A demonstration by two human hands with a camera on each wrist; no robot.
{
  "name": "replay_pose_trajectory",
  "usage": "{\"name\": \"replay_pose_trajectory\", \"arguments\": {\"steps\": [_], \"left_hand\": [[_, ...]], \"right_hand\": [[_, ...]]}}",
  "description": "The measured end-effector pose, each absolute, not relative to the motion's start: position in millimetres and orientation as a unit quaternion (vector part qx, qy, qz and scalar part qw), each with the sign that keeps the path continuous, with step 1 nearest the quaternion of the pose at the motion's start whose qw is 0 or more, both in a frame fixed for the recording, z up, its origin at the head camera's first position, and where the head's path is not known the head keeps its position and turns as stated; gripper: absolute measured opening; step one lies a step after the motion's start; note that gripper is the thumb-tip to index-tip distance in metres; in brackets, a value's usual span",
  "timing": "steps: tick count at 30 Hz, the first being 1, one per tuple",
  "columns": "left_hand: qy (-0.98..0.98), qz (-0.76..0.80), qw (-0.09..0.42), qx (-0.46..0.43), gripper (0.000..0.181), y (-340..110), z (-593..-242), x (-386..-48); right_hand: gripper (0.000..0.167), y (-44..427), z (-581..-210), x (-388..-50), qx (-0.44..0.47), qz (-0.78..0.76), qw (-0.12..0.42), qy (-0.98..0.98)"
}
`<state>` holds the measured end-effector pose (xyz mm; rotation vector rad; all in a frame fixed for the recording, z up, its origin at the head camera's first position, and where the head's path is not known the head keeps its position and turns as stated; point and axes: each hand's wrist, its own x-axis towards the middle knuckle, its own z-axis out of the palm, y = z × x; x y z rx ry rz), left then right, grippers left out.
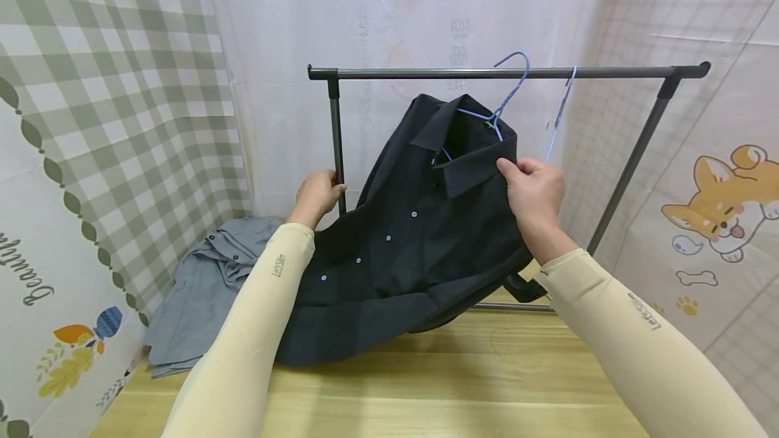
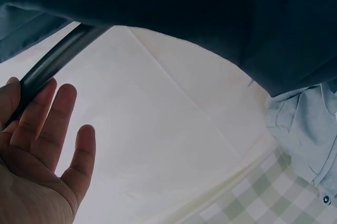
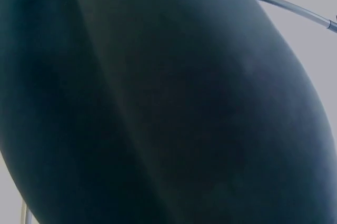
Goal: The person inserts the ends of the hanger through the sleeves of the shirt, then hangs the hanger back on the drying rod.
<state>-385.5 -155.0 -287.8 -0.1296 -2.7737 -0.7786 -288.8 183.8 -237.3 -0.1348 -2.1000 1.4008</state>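
As a black shirt (image 1: 420,249) hangs slantwise in front of a black garment rack, a person's right hand (image 1: 537,191) pinches it beside the collar (image 1: 477,167), thumb to the front and fingers curled behind. That grip, close to the neck of the blue hanger (image 1: 498,115) threaded inside, likely lets one hand bear both cloth and frame. The hanger's hook (image 1: 527,66) rises above the top rail (image 1: 414,74) and does not appear to rest its curve there, so the weight seems to be the right hand's to carry. With the collar held high at one side, the body of the shirt sweeps down toward the left forearm, its small pale buttons (image 1: 388,238) in a slanting row.

At the far side, the left hand (image 1: 318,196) holds the rack's left post (image 1: 337,140) lightly between thumb and fingers, outer fingers loose in the left wrist view, probably to steady the frame. A second blue hanger (image 1: 560,113) hangs on the rail just beyond the right hand. Set to the left on the wooden bench (image 1: 456,384), a gray garment (image 1: 207,296) lies in a loose heap, apparently out of the way of the shirt.
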Motion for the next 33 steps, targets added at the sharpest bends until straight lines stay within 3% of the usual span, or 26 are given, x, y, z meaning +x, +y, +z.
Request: {"name": "replay_pose_trajectory", "arguments": {"steps": [15,33], "left_hand": [[-0.955,-0.268,0.121,-0.043,0.026,-153,-286,-383],[-0.952,-0.275,0.125,-0.048,0.028,-153,-287,-381]], "right_hand": [[0.039,203,-289,-273,-0.043,0.493,0.344,-0.798],[0.032,208,-381,-278,-0.098,0.452,0.309,-0.831]]}}
